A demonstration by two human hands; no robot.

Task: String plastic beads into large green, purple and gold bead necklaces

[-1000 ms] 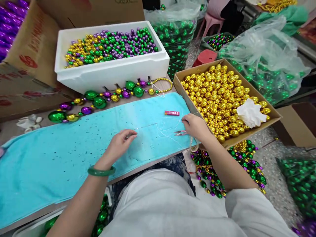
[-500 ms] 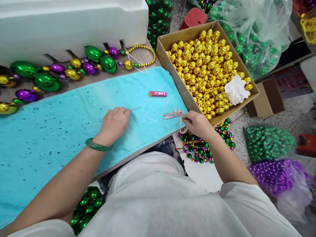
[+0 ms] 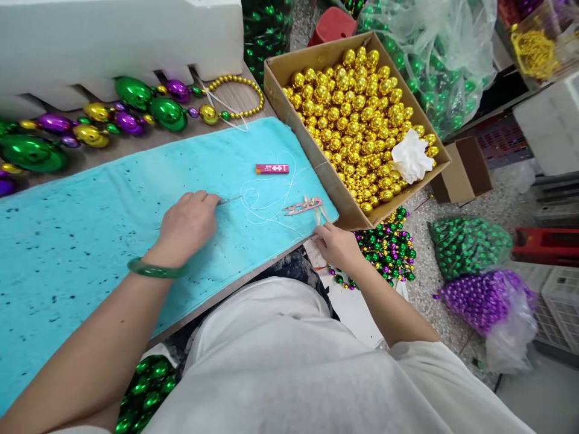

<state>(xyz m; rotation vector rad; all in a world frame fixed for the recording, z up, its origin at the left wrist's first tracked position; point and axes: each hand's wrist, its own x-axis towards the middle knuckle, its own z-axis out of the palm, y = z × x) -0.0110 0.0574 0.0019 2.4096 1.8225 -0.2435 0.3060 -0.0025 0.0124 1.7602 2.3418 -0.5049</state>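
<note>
My left hand [image 3: 190, 224] rests low over the turquoise cloth [image 3: 136, 205], its fingers pinched on a thin needle [image 3: 232, 198]. White thread [image 3: 248, 216] lies in loose loops from the needle towards the right. By the cloth's front right edge, my right hand [image 3: 335, 243] is closed, with its fingertips on a pale cloth strip [image 3: 318, 216] tied to pink thread snips [image 3: 303, 207]. The snips lie on the cloth, tips pointing left. Above the thread sits a small magenta bar with white marks [image 3: 272, 169], resembling a lighter.
A cardboard box [image 3: 348, 214] of gold beads borders the cloth's right end, with crumpled white paper [image 3: 411, 155] on top. Large bead strands [image 3: 168, 114] lie along a white foam block [image 3: 122, 48]. Bagged green [image 3: 470, 244] and purple beads [image 3: 486, 298] stand on the floor.
My right hand has drawn down and towards me, to the cloth's front edge, with the strip. My left hand still pinches the needle. The whole view has shifted somewhat.
</note>
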